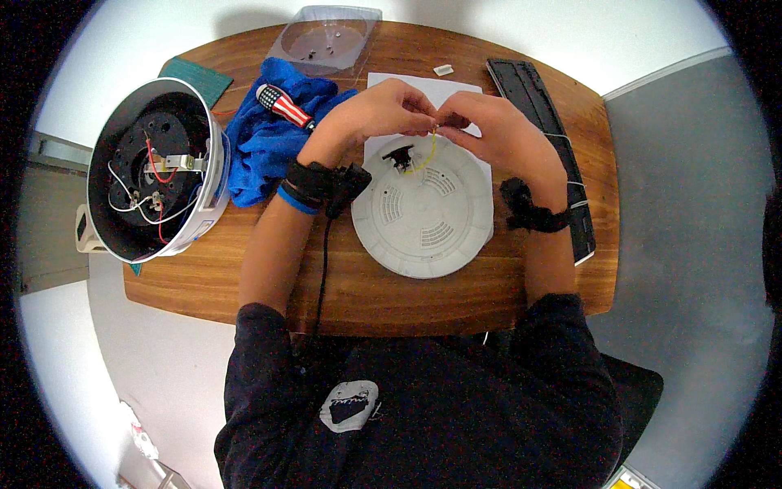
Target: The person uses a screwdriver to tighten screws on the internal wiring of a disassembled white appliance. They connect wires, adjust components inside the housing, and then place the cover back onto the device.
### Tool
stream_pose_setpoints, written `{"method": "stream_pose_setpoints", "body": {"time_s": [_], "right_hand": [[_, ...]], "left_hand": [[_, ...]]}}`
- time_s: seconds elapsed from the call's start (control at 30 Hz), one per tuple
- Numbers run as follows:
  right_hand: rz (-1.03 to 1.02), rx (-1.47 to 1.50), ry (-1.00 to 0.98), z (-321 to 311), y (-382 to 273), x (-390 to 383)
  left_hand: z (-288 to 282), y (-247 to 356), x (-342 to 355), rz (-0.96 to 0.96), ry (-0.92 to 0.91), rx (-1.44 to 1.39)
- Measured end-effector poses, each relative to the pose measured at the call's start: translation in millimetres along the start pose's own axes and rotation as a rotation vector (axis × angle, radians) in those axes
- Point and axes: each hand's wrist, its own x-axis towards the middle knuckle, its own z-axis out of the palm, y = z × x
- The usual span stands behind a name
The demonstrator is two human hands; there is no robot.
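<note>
Above the far edge of a round white plastic base, my left hand and my right hand meet fingertip to fingertip. Both are closed in a pinch at the end of a thin yellow wire. The wire curves down to the base near a small black part at its upper left. Fingers cover the very tip of the wire, so its end is hard to make out. The base lies flat, partly on a white paper sheet.
To the left stands a white pot-shaped housing with wires inside. A screwdriver with a striped handle rests on a blue cloth. A clear plastic tray holds small metal pieces. A black keyboard-like slab lies right, near a small white piece.
</note>
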Motion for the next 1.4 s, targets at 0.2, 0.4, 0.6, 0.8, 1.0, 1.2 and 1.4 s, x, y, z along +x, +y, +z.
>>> {"method": "stream_pose_setpoints", "body": {"time_s": [0.2,0.4,0.6,0.8,1.0,1.2,1.4], "right_hand": [[0.222,-0.041,-0.145,-15.6,11.1,-11.5],[0.328,-0.225,-0.249,-17.7,61.4,-31.5],[0.434,-0.204,-0.264,-15.9,85.6,-36.5],[0.468,-0.266,-0.253,-15.5,97.1,-41.3],[0.491,-0.281,-0.263,-18.2,92.5,-38.1],[0.508,-0.253,-0.277,-20.7,91.1,-38.8],[0.416,-0.244,-0.26,-22.7,95.4,-40.5]], "left_hand": [[0.8,0.7,0.3,0.031,0.019,0.032],[1.8,12.5,-4.4,0.057,0.054,0.098],[-1.2,13.8,-8.9,0.063,0.103,0.105],[-4.5,34.3,-18.7,0.036,0.132,0.139],[-7.7,20.1,-14.3,0.055,0.15,0.036],[-9.9,26.2,-15.6,0.008,0.12,0.061],[-14.9,15.8,-17.6,0.089,0.142,0.11]]}}
